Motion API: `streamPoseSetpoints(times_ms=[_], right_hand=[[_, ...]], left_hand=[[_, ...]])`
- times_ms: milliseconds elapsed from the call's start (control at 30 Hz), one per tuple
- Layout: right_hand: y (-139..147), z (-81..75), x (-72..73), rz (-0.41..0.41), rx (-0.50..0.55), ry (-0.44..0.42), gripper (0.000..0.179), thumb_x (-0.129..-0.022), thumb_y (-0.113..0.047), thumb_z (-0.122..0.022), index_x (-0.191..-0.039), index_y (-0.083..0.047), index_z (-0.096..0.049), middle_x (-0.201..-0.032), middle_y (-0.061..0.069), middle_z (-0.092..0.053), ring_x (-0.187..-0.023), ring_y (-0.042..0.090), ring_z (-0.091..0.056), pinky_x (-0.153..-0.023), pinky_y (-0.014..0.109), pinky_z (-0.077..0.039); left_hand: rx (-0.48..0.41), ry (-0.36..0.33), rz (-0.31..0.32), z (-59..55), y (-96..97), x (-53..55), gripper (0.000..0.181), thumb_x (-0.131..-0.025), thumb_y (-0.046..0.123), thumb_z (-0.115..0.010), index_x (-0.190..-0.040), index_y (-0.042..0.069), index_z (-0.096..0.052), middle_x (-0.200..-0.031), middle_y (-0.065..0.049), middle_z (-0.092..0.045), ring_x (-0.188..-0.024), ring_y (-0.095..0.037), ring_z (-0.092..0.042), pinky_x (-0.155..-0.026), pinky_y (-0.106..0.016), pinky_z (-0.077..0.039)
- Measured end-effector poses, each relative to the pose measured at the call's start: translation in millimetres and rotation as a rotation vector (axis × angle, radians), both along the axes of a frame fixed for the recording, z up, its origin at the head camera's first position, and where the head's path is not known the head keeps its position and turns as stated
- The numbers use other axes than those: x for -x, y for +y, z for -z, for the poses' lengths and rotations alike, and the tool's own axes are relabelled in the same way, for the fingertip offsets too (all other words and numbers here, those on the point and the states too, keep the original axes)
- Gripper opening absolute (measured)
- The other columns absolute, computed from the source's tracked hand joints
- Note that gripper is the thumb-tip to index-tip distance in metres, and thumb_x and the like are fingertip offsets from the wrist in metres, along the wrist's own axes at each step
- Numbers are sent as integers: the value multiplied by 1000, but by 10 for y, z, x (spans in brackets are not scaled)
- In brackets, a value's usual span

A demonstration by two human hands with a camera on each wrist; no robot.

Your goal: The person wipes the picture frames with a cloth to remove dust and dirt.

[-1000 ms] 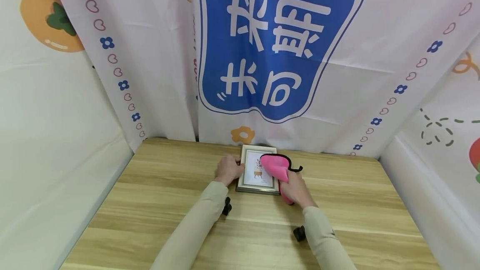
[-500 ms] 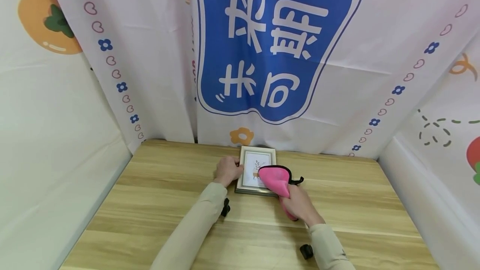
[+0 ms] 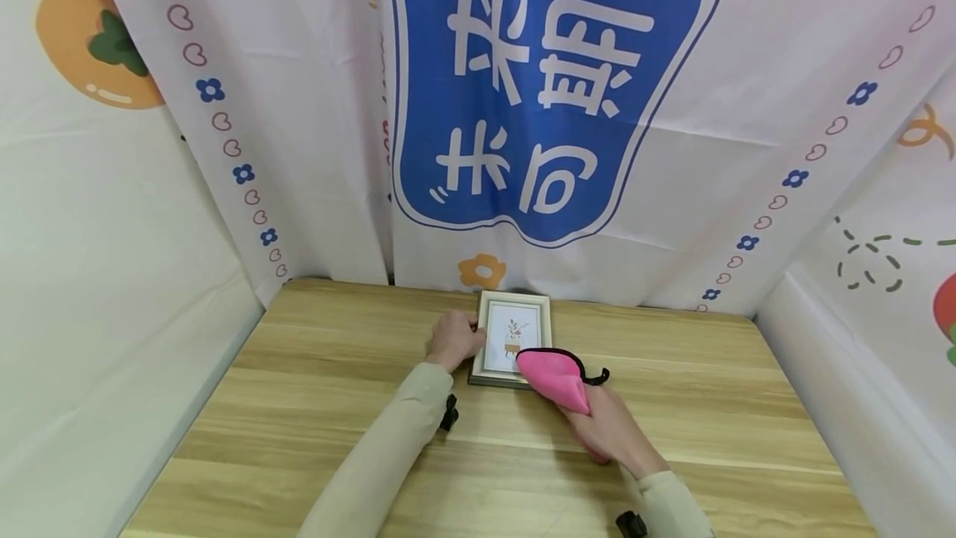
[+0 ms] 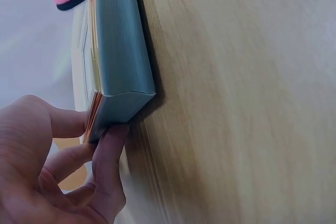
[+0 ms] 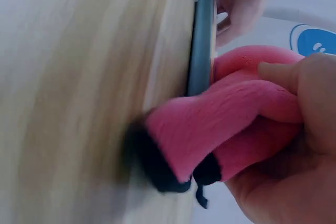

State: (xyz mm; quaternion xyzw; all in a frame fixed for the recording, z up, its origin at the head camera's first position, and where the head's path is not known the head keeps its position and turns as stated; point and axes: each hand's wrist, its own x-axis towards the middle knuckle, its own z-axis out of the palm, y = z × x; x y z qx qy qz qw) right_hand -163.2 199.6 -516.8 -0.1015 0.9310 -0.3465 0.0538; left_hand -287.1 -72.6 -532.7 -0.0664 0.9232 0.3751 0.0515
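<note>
A picture frame with a pale silvery border and a plant drawing lies flat near the table's back edge. My left hand holds its left side; in the left wrist view the thumb is at the front edge and a finger presses the side wall. My right hand grips a bunched pink cloth with black edging and a small black loop. This cloth lies over the frame's lower right corner. In the right wrist view folds of the cloth hide part of the frame.
The wooden table meets a white printed curtain just behind the frame. White fabric walls stand at the left and right. Black wrist straps' ends show beneath both forearms.
My right hand has drawn the cloth down toward me, from the frame's upper right to its lower right corner, uncovering more of the drawing. The left hand and frame stay put.
</note>
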Motion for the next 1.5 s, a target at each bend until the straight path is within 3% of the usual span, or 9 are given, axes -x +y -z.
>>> streamPoseSetpoints(times_ms=[100, 233, 333, 500, 767, 867, 1000, 1300, 1500], right_hand=[[60, -100, 13, 22, 107, -19, 15, -107, -21, -64, -107, -9, -73, -85, 4, -71, -69, 12, -60, -68, 30, -52], [142, -259, 118, 30, 186, 20, 40, -110, -14, -58, -150, -11, -60, -133, 16, -72, -95, 19, -69, -81, 35, -56], [206, -351, 244, 32, 202, 60, 49, -111, -12, -53, -160, -13, -50, -146, 20, -65, -99, 23, -69, -82, 36, -56], [265, -418, 498, 99, 245, 74, 48, -112, -16, -49, -159, -10, -50, -128, 26, -70, -78, 22, -61, -67, 34, -53], [107, -289, 1009, 131, 159, 211, 44, -105, -13, -55, -149, -8, -59, -104, 19, -70, -74, 23, -59, -66, 35, -49], [32, -167, 1195, 87, 98, 277, 44, -98, -4, -57, -142, -4, -62, -109, 22, -71, -82, 32, -65, -71, 45, -55], [-58, -5, 1380, -33, -11, 280, 64, -89, 8, -56, -151, -6, -55, -145, 19, -64, -121, 37, -65, -106, 57, -52], [-155, 126, 1408, -90, -220, 97, 61, -97, -1, -57, -157, -10, -50, -112, 16, -62, -103, 32, -56, -92, 49, -46], [-180, 179, 1353, -89, -213, 113, 68, -96, -1, -58, -162, -8, -44, -144, 18, -63, -107, 34, -58, -100, 55, -50]], left_hand=[[-6, -1, 3, -4, -3, -8, 19, -100, 22, -69, -103, 9, -84, -100, -6, -77, -76, -18, -58, -58, -29, -43], [-12, -8, 8, 5, -12, 8, 28, -101, 21, -68, -78, 8, -75, -74, -3, -63, -64, -16, -48, -52, -28, -35], [-3, -7, 4, 6, -16, 9, 24, -101, 22, -68, -87, 6, -79, -85, -5, -72, -70, -17, -54, -55, -29, -39], [7, -14, -7, 8, -8, -3, 35, -101, 26, -69, -132, 12, -76, -137, -10, -72, -101, -24, -66, -73, -35, -55], [-10, -28, -14, -7, -25, -8, 37, -100, 26, -72, -133, 10, -75, -137, -9, -72, -95, -21, -65, -64, -28, -51], [-23, -34, -11, -7, -21, 0, 36, -100, 25, -72, -131, 9, -76, -129, -11, -75, -83, -20, -65, -57, -28, -48], [-33, -50, -23, 6, -20, 18, 34, -100, 24, -71, -130, 9, -77, -120, -11, -76, -73, -19, -63, -52, -27, -45], [-22, -30, -1, -1, 6, 19, 20, -99, 22, -70, -85, 10, -77, -79, -6, -67, -64, -18, -54, -49, -27, -38], [-13, -16, -10, -11, 8, -6, 25, -100, 23, -69, -115, 8, -82, -110, -9, -77, -82, -21, -59, -59, -29, -42]])
